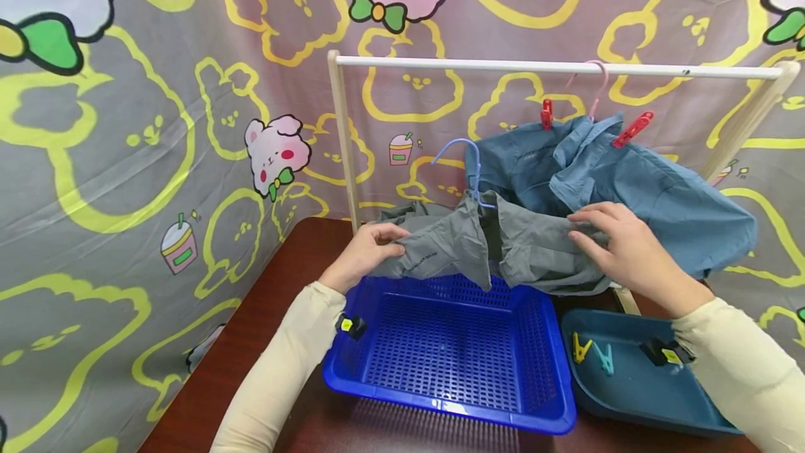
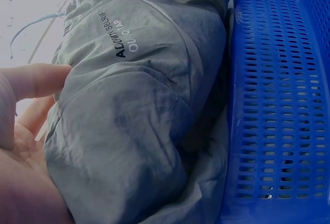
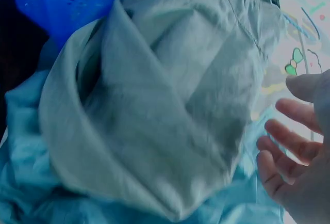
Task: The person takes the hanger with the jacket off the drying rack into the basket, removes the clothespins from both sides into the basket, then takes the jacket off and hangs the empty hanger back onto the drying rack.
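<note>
- I have the left hand [image 1: 365, 254] at one shoulder of a gray shirt [image 1: 434, 247]; on my left wrist feed the thumb lies on the near side of the upper edge and another finger passes behind it, so I read those fingers as pinching the cloth.
- My right hand [image 1: 629, 250] is by the other sleeve, its fingers spread and loosely bent; the right wrist feed shows them just beside the cloth, gripping none of it.
- The gray shirt stretches between both hands, above the far side of the blue basket [image 1: 440, 407]; I cannot tell whether it rests on the rim.
- A blue hanger [image 1: 477, 170] sticks up through the collar, its hook below the white bar [image 1: 465, 65] and apart from it.
- Behind the gray shirt I see a blue shirt [image 1: 666, 180] on a pink hanger [image 1: 606, 80], hooked over the bar, with two red clips [image 1: 634, 129] at its shoulders.
- Right of the basket sits a dark teal tray [image 1: 660, 390] holding a yellow clip [image 1: 581, 349] and a light teal clip [image 1: 606, 361], close together.
- Basket and tray stand on a reddish-brown counter [image 1: 302, 257].
</note>
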### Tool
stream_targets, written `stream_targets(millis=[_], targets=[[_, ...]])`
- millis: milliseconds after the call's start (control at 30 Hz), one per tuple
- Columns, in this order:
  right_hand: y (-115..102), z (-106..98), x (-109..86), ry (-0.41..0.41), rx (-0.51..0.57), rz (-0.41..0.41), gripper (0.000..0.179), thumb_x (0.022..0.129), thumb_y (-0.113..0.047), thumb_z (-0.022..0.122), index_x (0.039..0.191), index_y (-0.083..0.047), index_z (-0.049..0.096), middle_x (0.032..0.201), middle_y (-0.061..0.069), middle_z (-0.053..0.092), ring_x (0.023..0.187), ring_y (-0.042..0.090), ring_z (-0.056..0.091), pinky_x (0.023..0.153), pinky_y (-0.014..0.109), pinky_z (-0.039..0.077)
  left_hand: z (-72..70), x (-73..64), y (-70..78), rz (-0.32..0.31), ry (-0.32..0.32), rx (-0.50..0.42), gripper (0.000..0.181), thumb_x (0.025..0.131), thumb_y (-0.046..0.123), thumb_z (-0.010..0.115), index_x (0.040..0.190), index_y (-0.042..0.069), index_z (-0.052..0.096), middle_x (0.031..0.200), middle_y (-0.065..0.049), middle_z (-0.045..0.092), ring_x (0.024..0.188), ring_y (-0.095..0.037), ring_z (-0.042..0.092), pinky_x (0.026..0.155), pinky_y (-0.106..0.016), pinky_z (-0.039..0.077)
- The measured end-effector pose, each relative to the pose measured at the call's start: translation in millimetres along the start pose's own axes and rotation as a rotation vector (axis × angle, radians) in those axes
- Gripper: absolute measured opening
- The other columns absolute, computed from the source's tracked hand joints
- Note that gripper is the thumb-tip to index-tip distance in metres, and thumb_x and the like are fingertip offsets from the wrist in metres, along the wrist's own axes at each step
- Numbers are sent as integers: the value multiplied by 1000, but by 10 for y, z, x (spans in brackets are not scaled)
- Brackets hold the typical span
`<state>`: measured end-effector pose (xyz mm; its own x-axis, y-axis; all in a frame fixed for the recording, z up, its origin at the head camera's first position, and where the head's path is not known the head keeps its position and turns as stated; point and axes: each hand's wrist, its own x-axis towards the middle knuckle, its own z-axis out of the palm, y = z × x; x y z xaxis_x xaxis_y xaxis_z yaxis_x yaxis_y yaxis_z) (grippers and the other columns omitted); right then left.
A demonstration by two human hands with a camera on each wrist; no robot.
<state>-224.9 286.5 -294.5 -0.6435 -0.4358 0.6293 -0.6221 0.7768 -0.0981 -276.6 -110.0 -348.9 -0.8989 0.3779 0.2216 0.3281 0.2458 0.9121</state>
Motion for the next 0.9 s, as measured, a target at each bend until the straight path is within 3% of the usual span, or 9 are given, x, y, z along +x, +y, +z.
stream_targets(millis=[200,400,600,733,900], targets=[[-93,228,148,-48,-9,22,37,86,-13,69,119,3,60,115,21,58,108,41,47,89,59,34,-13,2,10,4,6,0,27,85,-1,65,112,-2,67,113,-12,64,104,-24,58,82,-33,48],[-237,405,235,-52,-51,35,43,88,-20,68,122,4,58,112,22,60,104,41,51,85,60,37,-18,7,-1,29,8,-1,27,85,-1,65,111,-3,67,113,-13,64,105,-24,58,82,-32,47],[-286,447,297,-34,-19,72,27,88,-19,68,107,0,63,93,15,64,80,31,60,69,49,46,-39,-7,-16,30,-8,-5,27,85,0,65,112,-1,67,114,-12,64,107,-24,58,83,-34,48],[-261,410,286,-24,-24,98,9,89,-14,67,93,-6,65,82,8,64,67,21,57,60,42,44,-70,-19,-21,29,-15,-6,27,86,0,65,112,0,67,116,-11,63,107,-24,58,84,-35,48],[-186,326,254,-16,-39,83,4,88,-10,67,88,-7,66,79,6,64,61,17,53,56,39,42,-118,-17,-37,4,17,-15,28,84,0,65,112,0,68,116,-11,64,105,-22,58,82,-32,47]])
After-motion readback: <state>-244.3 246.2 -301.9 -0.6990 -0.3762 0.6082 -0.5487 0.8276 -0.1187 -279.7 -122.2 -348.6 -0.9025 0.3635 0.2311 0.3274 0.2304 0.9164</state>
